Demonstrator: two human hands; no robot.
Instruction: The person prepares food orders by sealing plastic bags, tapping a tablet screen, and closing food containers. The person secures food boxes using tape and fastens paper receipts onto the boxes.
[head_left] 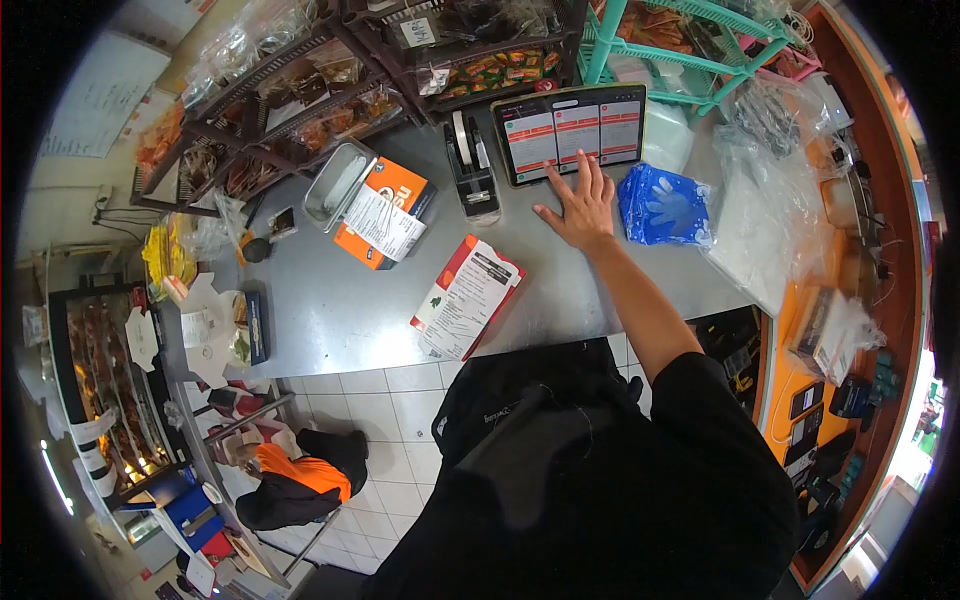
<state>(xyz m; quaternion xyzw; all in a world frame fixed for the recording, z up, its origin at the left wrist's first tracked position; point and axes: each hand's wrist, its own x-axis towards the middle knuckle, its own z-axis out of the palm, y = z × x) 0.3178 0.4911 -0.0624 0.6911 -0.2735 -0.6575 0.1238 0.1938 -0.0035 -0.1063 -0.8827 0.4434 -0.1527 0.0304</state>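
My right hand (582, 208) reaches forward over the metal counter, palm down and fingers spread, holding nothing. Its fingertips lie over the lower part of a tablet (570, 135), whose lit screen shows several white and red panels. Just right of the hand is a blue glove box (664, 205). A tape dispenser (474, 180) stands left of the tablet. Nearer my body, a red and white box with a printed receipt (465, 302) lies tilted on the counter. My left hand is out of view.
An orange box (385, 208) with a receipt and a clear container (340, 185) sit on the left. Dark racks (290, 100) and a green rack (660, 50) line the back. Plastic bags (770, 200) lie right. A person in orange and black (300, 480) is at lower left.
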